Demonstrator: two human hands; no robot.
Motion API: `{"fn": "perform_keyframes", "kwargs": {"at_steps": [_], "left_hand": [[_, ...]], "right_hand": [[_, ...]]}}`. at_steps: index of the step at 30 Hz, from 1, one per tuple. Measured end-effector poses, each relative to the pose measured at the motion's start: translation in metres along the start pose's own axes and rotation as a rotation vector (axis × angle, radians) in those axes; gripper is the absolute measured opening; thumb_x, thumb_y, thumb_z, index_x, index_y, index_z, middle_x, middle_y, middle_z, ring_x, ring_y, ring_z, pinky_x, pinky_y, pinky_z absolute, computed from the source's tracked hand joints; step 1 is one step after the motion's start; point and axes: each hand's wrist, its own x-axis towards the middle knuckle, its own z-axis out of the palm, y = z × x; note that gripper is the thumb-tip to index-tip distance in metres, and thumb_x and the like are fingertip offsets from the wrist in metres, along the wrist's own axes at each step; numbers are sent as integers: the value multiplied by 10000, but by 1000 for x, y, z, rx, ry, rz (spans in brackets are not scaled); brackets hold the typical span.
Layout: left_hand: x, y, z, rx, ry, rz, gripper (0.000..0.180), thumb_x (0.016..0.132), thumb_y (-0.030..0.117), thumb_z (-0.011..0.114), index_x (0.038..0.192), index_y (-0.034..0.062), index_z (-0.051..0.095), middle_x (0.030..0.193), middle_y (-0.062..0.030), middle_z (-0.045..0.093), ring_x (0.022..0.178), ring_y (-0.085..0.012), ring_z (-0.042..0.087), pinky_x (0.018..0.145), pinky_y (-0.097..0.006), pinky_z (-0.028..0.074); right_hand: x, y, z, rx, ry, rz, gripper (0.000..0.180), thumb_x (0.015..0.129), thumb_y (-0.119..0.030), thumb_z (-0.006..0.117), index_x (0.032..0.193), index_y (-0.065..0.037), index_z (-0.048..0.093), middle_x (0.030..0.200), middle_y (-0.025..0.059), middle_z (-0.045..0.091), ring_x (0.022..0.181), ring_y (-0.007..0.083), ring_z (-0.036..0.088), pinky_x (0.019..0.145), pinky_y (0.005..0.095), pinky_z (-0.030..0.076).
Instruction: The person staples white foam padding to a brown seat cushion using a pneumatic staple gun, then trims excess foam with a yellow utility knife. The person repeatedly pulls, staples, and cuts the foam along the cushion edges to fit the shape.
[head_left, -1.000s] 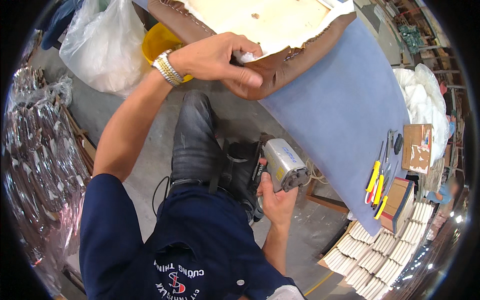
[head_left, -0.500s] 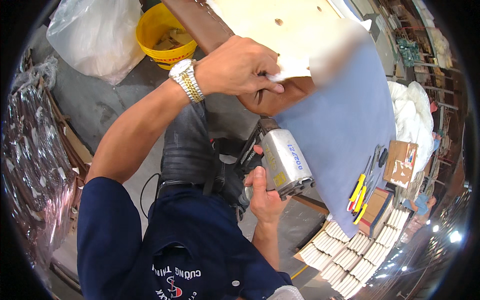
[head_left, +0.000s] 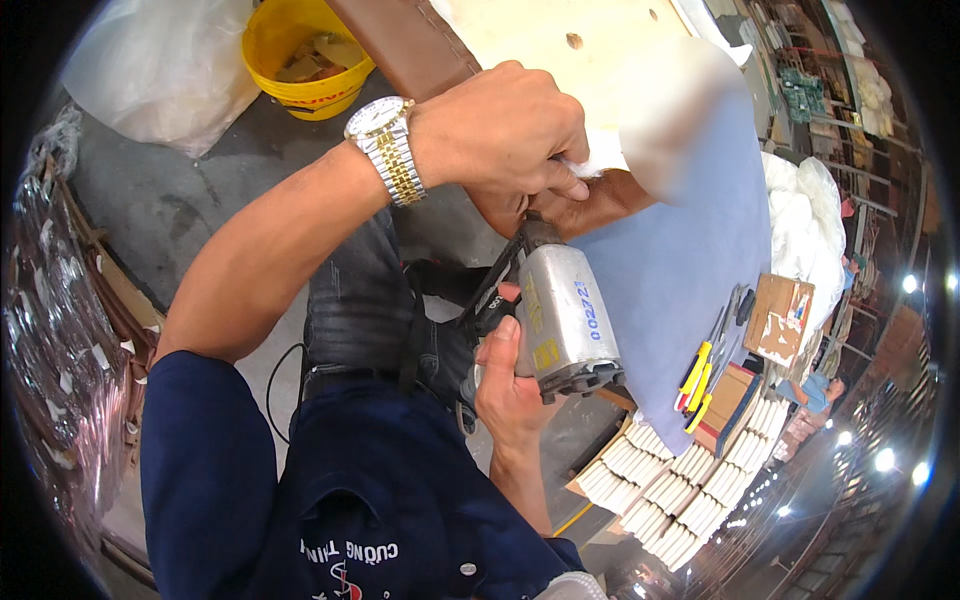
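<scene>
My left hand point(head_left: 505, 130), with a metal watch at the wrist, is closed at the edge of a panel. Its thumb and fingertips pinch white padding point(head_left: 603, 152) beside brown leather point(head_left: 615, 198). The leather wraps the edge of a pale wooden board point(head_left: 545, 45) that has round holes. My right hand point(head_left: 512, 395) is wrapped round the grip of a silver and black staple gun point(head_left: 572, 310). The gun's dark nose is at the leather edge, just below my left fingers; whether it presses on it I cannot tell.
A blue-grey cloth surface point(head_left: 665, 270) holds yellow-handled tools point(head_left: 697, 380) and a cardboard box point(head_left: 778, 318). Rows of pale sticks point(head_left: 690, 490) lie at the lower right. A yellow bucket point(head_left: 310, 95) and a plastic bag point(head_left: 165, 75) stand at the far left. Plastic-wrapped goods point(head_left: 70, 360) line the left.
The staple gun has risen toward the panel, and its nose now meets the leather edge. My left hand keeps its pinch. The whole view has shifted slightly.
</scene>
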Motion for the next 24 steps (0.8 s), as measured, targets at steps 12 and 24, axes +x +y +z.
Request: {"fn": "perform_keyframes", "kwargs": {"at_steps": [12,24], "left_hand": [[-4,3,3,-1,7,-53,288,831,351,798,778,69,779,712,-126,696,696,-335,686,645,-411,522],[1,-2,6,-60,13,-61,294,835,340,792,749,61,759,769,-119,700,720,-329,689,661,-416,530]], "right_hand": [[13,-23,0,94,46,235,482,979,78,569,1433,41,410,1131,171,692,607,82,575,514,228,471],[25,-30,-11,159,68,378,402,1007,58,549,1402,29,476,1080,129,705,605,83,578,536,233,484]]}}
